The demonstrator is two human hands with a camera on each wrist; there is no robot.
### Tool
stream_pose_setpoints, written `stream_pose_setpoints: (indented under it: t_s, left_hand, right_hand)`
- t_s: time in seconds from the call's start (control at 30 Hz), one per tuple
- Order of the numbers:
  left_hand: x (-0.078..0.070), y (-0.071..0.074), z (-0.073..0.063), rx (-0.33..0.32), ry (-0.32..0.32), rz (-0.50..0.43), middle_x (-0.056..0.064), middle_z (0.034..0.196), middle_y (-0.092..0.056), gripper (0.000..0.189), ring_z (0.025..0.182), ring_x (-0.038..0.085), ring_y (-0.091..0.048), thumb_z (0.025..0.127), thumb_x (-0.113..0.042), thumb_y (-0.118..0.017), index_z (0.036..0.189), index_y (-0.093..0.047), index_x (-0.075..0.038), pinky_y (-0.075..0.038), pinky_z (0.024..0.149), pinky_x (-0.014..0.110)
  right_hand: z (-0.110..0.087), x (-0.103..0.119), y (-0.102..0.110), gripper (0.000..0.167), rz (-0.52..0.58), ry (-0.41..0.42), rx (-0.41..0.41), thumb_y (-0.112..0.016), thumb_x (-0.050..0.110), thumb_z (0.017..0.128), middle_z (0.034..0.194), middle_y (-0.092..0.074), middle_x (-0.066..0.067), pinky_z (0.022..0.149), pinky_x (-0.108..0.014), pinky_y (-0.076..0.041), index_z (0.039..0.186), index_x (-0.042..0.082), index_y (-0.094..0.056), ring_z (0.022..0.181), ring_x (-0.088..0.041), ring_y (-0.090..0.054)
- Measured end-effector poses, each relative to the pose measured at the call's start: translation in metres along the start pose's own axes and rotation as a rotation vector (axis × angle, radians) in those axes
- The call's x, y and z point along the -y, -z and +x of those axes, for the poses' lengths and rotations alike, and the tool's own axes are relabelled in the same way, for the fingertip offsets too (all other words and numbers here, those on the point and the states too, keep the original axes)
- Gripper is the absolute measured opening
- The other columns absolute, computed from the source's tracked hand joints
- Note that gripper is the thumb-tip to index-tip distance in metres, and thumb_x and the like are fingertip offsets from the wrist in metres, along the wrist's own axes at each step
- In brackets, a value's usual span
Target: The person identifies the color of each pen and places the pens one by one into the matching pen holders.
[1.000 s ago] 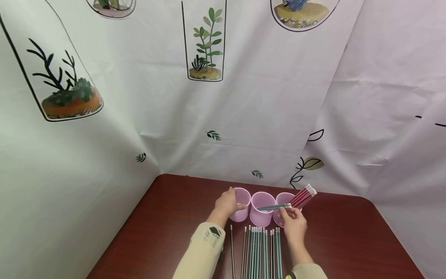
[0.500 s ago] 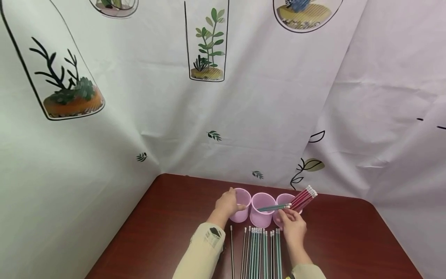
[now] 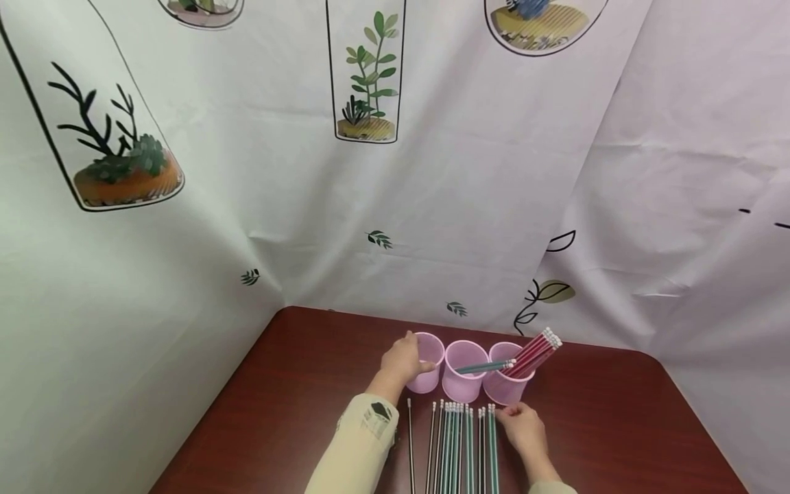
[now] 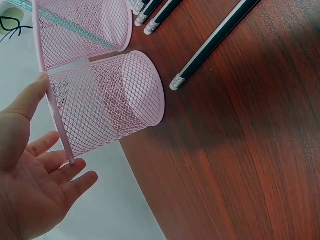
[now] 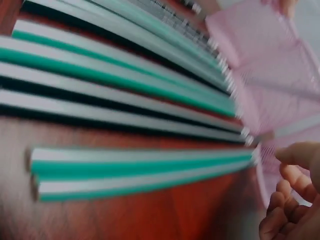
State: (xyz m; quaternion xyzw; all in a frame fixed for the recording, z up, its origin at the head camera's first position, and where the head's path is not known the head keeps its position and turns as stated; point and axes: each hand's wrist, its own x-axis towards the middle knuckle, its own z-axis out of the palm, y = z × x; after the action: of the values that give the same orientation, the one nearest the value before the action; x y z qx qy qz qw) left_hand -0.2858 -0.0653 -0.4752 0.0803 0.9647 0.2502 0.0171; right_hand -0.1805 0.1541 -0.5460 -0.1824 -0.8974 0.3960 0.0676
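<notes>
Three pink mesh pencil cups stand side by side. My left hand (image 3: 401, 360) holds the rim of the left cup (image 4: 107, 102), thumb on one side and fingers on the other. Two green pencils (image 3: 481, 368) lean in the middle cup (image 3: 463, 391), eraser ends to the right. A bundle of red pencils (image 3: 532, 353) tilts out of the right cup (image 3: 505, 391). My right hand (image 3: 524, 429) is in front of that cup, beside the eraser ends of two green pencils (image 5: 140, 172) on the table. It holds nothing; its fingers are partly bent and its fingertips look just apart from them.
Several green and black pencils (image 3: 453, 446) lie in a row before the cups, erasers toward them. One black pencil (image 3: 411, 446) lies apart on the left. The dark red table (image 3: 296, 384) meets a white printed cloth (image 3: 308, 206) behind.
My right hand has let go of the green pencils, which now rest in the middle cup. It has moved down toward the pencils on the table. My left hand stays on the left cup.
</notes>
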Motion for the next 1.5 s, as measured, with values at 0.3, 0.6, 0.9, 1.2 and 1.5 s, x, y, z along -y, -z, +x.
stream_pose_setpoints:
  t_s: [0.3, 0.6, 0.9, 1.2, 1.5]
  left_hand:
    - [0.000, 0.003, -0.002, -0.001, 0.008, -0.004, 0.023, 0.132, -0.047, 0.090, 0.109, 0.036, -0.054, 0.068, -0.041, -0.080, 0.136, -0.040, 0.004, -0.047, 0.082, 0.050]
    - [-0.001, 0.005, 0.000, -0.004, 0.009, -0.004, 0.023, 0.130, -0.049, 0.092, 0.107, 0.035, -0.055, 0.068, -0.042, -0.080, 0.137, -0.039, 0.004, -0.048, 0.082, 0.050]
    - [0.000, 0.004, -0.002, 0.003, 0.013, -0.027, 0.023, 0.127, -0.050, 0.094, 0.107, 0.036, -0.055, 0.068, -0.042, -0.080, 0.138, -0.036, 0.005, -0.047, 0.082, 0.051]
    - [0.000, 0.005, -0.003, 0.000, 0.005, -0.015, 0.023, 0.124, -0.053, 0.093, 0.106, 0.035, -0.055, 0.068, -0.041, -0.080, 0.136, -0.037, 0.007, -0.047, 0.083, 0.050]
    - [0.000, 0.003, -0.003, 0.010, 0.009, -0.010, 0.023, 0.125, -0.052, 0.094, 0.108, 0.035, -0.054, 0.068, -0.041, -0.080, 0.136, -0.037, 0.007, -0.046, 0.084, 0.050]
  right_hand:
    - [0.003, -0.015, -0.001, 0.030, -0.034, -0.014, 0.110, -0.071, 0.031, 0.076, 0.070, -0.061, -0.006, 0.062, -0.036, -0.043, 0.069, 0.004, -0.062, 0.067, -0.021, -0.054]
    - [0.002, -0.008, 0.001, 0.026, -0.123, -0.006, 0.142, -0.068, 0.030, 0.077, 0.072, -0.062, -0.007, 0.066, -0.043, -0.046, 0.069, 0.006, -0.061, 0.070, -0.024, -0.058]
    - [0.001, -0.008, -0.002, 0.027, -0.233, 0.051, 0.146, -0.068, 0.029, 0.075, 0.064, -0.052, -0.003, 0.056, -0.038, -0.043, 0.062, 0.009, -0.054, 0.060, -0.019, -0.050]
    - [-0.001, -0.009, -0.004, 0.026, -0.231, 0.081, 0.113, -0.069, 0.027, 0.072, 0.062, -0.055, -0.003, 0.053, -0.039, -0.044, 0.059, 0.009, -0.056, 0.057, -0.019, -0.052]
    - [-0.002, -0.006, -0.001, 0.025, -0.216, 0.090, 0.087, -0.069, 0.027, 0.071, 0.060, -0.056, -0.003, 0.054, -0.039, -0.044, 0.059, 0.009, -0.057, 0.056, -0.019, -0.052]
